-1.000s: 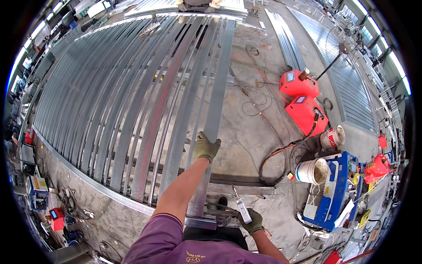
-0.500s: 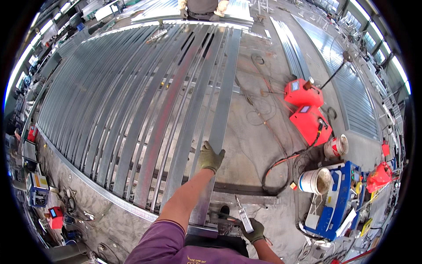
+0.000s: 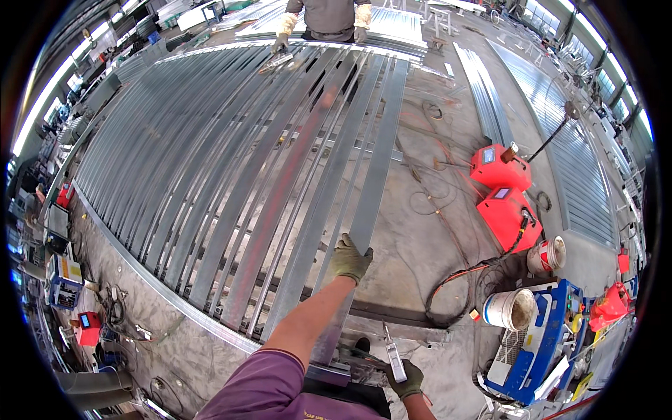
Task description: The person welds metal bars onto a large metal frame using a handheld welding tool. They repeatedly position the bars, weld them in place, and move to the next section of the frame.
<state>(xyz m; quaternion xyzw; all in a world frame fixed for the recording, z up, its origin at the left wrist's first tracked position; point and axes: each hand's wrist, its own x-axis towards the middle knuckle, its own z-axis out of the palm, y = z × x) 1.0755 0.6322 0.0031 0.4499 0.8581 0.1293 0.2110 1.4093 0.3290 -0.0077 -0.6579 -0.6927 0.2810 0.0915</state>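
My left hand, in an olive-green glove, reaches across the rightmost long flat metal bar. Its fingers lie at one edge and the thumb at the other, gripping the bar; the fingertips' undersides are hidden. Low at the right, my right hand, gloved alike, is closed round a silver handheld welding gun. The gun's slender nozzle points up and away from me, apart from the bars. Under my left forearm, part of the bar is covered.
Many parallel bars form a large panel on the left. A co-worker stands at its far edge, one gloved hand at a tool. Red machines, a looped cable, white buckets and a blue machine occupy the right.
My view has shifted, so the scene sits lower and further right. My hands keep their holds. The co-worker's hand has moved to the tool on the panel's far edge.
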